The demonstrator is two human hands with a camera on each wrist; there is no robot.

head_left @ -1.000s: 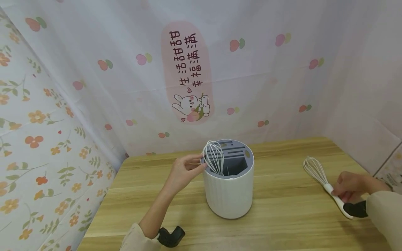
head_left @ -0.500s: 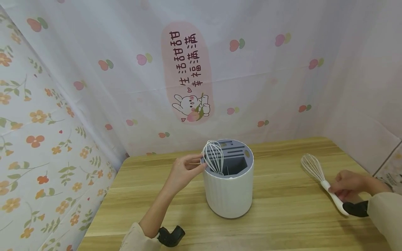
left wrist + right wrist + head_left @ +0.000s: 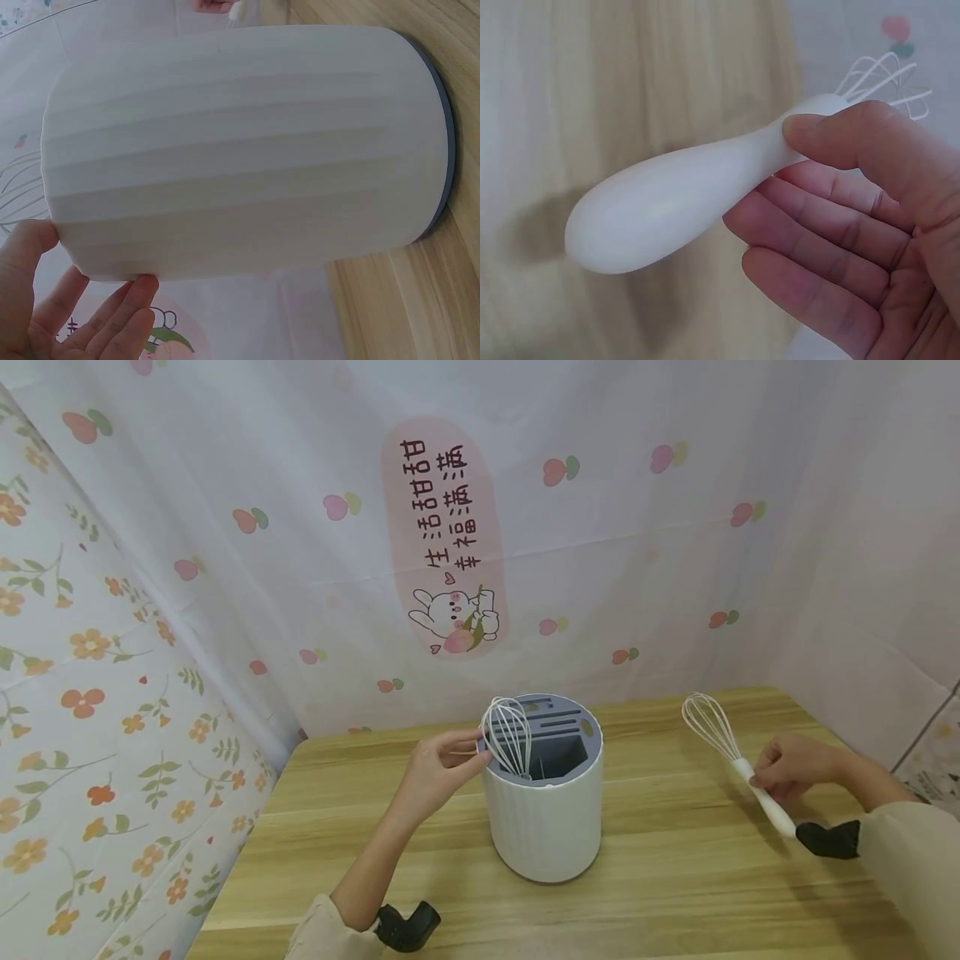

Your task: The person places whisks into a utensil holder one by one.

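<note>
A white ribbed utensil holder (image 3: 545, 827) with a grey slotted top stands upright on the table. My left hand (image 3: 442, 768) holds it at the upper left rim, with thumb and fingers (image 3: 139, 296) bent against its outer wall. Wire loops of one whisk (image 3: 510, 735) stick up from the holder's open compartment beside that hand; its handle is hidden inside. On the right, my right hand (image 3: 798, 768) pinches a second whisk (image 3: 772, 810) by the neck of its white handle (image 3: 667, 202). Its wire loops point up and away to the far left, and it is held off the table.
The wooden table (image 3: 660, 893) runs back to a printed fabric backdrop (image 3: 622, 568). A flowered cloth (image 3: 97, 735) hangs at the left side. Black camera mounts (image 3: 408, 927) are on both wrists.
My right hand has lifted the whisk and carried it left and toward the back of the table. The left hand stays at the holder's rim.
</note>
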